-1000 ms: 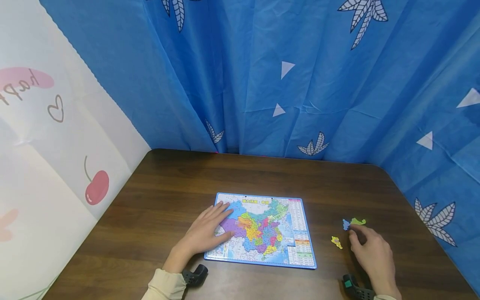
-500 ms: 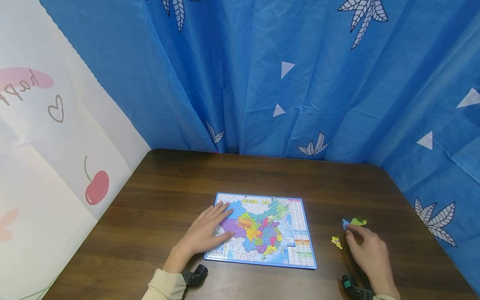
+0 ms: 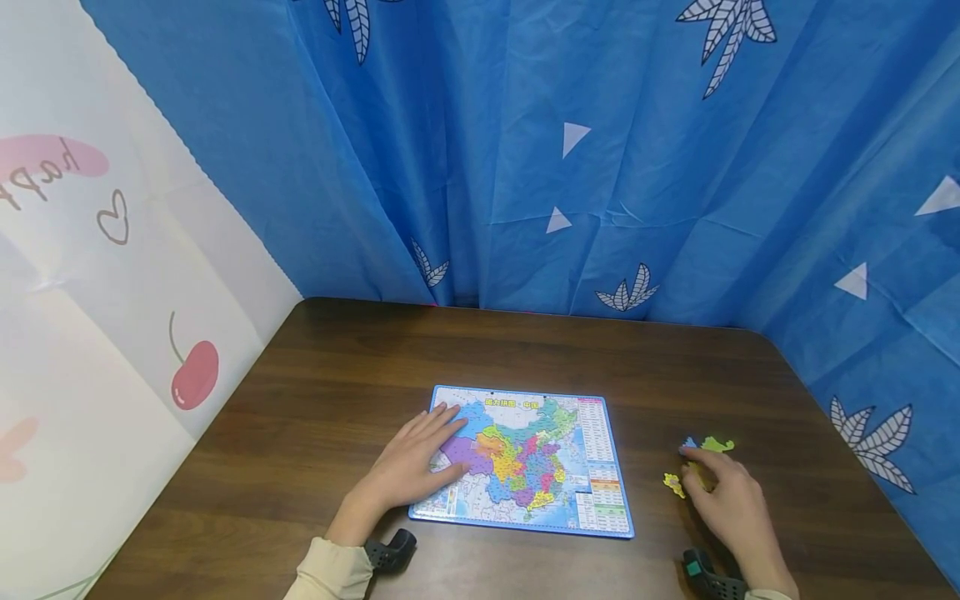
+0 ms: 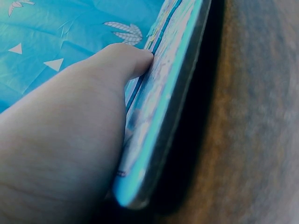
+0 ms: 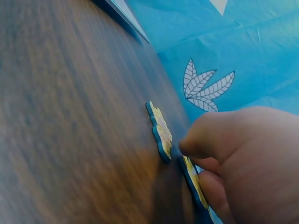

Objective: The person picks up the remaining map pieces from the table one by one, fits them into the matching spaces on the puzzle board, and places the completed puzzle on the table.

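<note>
Puzzle board (image 3: 598,442), lower centre of frame, yellow Chinese title ending 中国; left hand (image 3: 411,462) spread flat on its left side. Right hand (image 3: 729,496), lower right, fingers bent over small map pieces (image 3: 673,484); can't tell if gripping.

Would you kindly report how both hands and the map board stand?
Left hand resting on map board. Right hand at loose pieces, grip unclear. Yellow piece between right hand and board.
</note>
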Demonstrator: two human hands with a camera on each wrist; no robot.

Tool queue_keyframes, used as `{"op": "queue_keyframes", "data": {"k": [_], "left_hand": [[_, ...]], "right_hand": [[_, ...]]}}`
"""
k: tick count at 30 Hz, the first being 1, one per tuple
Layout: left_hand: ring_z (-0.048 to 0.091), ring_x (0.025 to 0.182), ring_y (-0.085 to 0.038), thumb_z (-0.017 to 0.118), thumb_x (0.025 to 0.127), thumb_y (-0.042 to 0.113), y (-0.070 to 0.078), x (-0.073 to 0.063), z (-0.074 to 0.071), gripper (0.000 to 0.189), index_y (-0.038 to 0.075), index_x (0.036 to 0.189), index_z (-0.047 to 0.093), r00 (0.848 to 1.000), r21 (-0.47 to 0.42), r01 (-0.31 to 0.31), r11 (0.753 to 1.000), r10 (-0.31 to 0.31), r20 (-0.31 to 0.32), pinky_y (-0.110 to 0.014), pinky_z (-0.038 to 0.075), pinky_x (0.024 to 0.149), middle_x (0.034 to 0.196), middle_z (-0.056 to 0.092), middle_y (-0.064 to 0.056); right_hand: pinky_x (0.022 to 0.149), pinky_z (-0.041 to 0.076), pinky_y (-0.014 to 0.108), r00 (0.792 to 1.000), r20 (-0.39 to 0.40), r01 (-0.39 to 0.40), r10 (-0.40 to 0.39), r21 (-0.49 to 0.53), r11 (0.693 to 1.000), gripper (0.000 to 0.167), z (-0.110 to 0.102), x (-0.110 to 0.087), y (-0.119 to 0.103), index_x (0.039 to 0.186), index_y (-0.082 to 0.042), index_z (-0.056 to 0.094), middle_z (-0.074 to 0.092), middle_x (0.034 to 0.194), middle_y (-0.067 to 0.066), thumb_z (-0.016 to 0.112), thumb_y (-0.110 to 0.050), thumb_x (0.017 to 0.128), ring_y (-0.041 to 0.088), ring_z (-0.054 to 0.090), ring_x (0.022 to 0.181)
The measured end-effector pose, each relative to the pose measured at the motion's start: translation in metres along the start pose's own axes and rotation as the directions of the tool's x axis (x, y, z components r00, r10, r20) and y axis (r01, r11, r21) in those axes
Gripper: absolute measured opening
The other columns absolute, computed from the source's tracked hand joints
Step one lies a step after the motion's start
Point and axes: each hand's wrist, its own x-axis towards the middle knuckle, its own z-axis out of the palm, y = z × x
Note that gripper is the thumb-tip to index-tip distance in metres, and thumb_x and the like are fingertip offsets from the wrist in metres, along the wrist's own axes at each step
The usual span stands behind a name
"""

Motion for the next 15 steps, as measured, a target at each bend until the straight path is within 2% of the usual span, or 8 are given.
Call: {"op": "queue_keyframes", "data": {"k": [5,15], "left_hand": [[0.019,0.159,-0.025,0.057,0.097,0.060,0.000,0.000,0.000,0.073,0.021,0.158,0.044,1.000,-0.002,-0.003,1.000,0.003,-0.001,-0.050,0.017,0.129,0.170,0.029,0.001],[0.018,0.160,-0.024,0.057,0.098,0.060,-0.001,0.000,0.001,0.073,0.021,0.159,0.043,1.000,0.011,-0.011,1.000,0.011,0.001,-0.049,0.017,0.129,0.170,0.028,0.000]], "right_hand": [[0.091,0.045,0.075,0.999,0.035,0.036,-0.036,0.014,0.999,0.035,0.003,0.000,0.000,0.123,-0.004,0.071,0.064,0.128,0.032,0.073,-0.005,0.088,0.057,0.057,0.116],[0.090,0.048,0.071,0.996,-0.013,0.092,-0.092,0.041,0.995,0.033,0.016,0.004,-0.004,0.120,-0.003,0.073,0.067,0.125,0.028,0.074,-0.001,0.087,0.051,0.061,0.114]]}}
